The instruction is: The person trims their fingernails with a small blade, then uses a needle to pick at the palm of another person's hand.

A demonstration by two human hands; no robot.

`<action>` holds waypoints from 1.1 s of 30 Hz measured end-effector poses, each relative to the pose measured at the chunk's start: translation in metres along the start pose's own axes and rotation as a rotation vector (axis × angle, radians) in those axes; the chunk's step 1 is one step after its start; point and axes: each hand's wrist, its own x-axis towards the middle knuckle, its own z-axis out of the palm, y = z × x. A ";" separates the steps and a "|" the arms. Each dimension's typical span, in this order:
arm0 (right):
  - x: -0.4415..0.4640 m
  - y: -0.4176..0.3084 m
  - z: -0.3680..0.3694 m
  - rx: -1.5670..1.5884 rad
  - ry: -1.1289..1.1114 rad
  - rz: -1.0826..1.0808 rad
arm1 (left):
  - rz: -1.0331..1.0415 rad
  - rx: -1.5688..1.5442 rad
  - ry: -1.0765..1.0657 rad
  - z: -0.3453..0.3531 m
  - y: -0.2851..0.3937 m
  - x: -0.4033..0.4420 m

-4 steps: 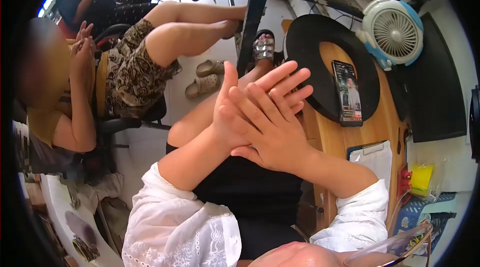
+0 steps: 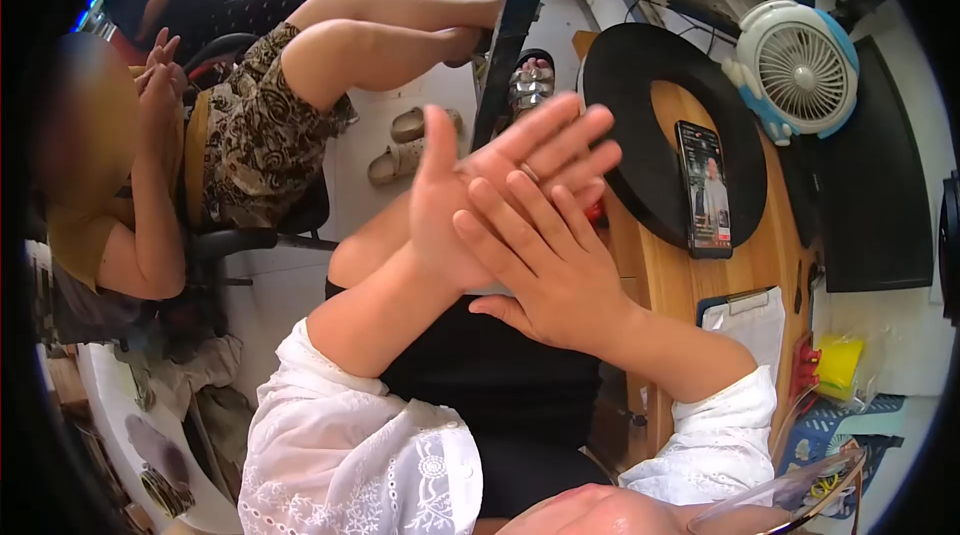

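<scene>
My left hand (image 2: 465, 200) is raised over my lap with its palm showing, thumb up and fingers stretched out to the upper right; it holds nothing. A ring shows on one finger. My right hand (image 2: 560, 275) lies across the lower part of that palm, back upward, fingers spread, nothing in it. Both wrists come out of white embroidered sleeves. To the right, a phone (image 2: 706, 190) with a lit screen rests against a black ring-shaped cushion (image 2: 625, 85) on the wooden table (image 2: 665, 280).
A white and blue fan (image 2: 800, 70) stands at the upper right, near a dark monitor (image 2: 875, 185). A clipboard (image 2: 745, 330) lies on the table. On the left sits another person (image 2: 240, 145) with hands together. Clogs (image 2: 395, 165) are on the floor.
The palm-up hand has shifted slightly up and left, and the other hand slightly down, so they overlap less. The whole view has shifted a little.
</scene>
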 end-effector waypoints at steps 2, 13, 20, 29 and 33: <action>-0.010 0.004 -0.008 0.022 -0.077 0.025 | 0.182 -0.080 -0.130 -0.011 0.005 -0.001; -0.024 0.007 0.014 0.127 0.218 -0.069 | 0.217 -0.149 -0.402 -0.027 0.010 -0.009; -0.022 0.009 0.013 0.164 0.269 -0.084 | 0.241 -0.078 -0.391 -0.023 0.005 -0.012; -0.017 0.016 0.010 0.453 0.369 -0.032 | 0.254 -0.113 -0.124 -0.007 0.002 -0.013; -0.019 0.014 -0.001 2.173 0.238 0.483 | 0.249 -0.100 -0.109 -0.023 0.007 -0.008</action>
